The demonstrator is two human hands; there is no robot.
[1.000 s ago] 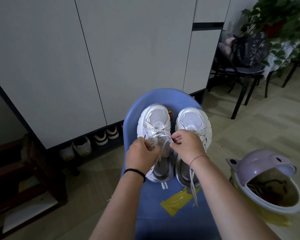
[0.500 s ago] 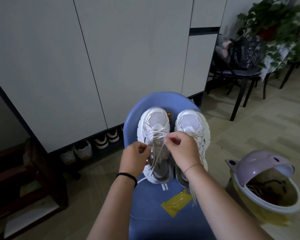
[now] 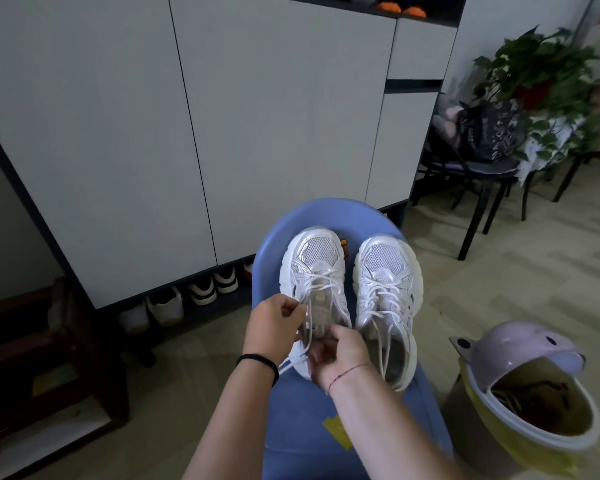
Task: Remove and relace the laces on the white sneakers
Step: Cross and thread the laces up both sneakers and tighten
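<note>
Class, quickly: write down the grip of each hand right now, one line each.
Left hand: closed, pinching the lace of the partly unlaced sneaker.
Right hand: closed at that sneaker's collar, apparently on the same lace.

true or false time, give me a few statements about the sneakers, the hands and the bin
1. The left hand and the right hand both pinch the lace of the left sneaker. True.
2. The sneakers stand on the floor. False: they stand on the blue chair.
3. The right sneaker has no lace. False: its lace is threaded through the eyelets.
4. A black band circles the left wrist. True.
5. The bin is closed. False: its lilac lid is tipped up, open.
</note>
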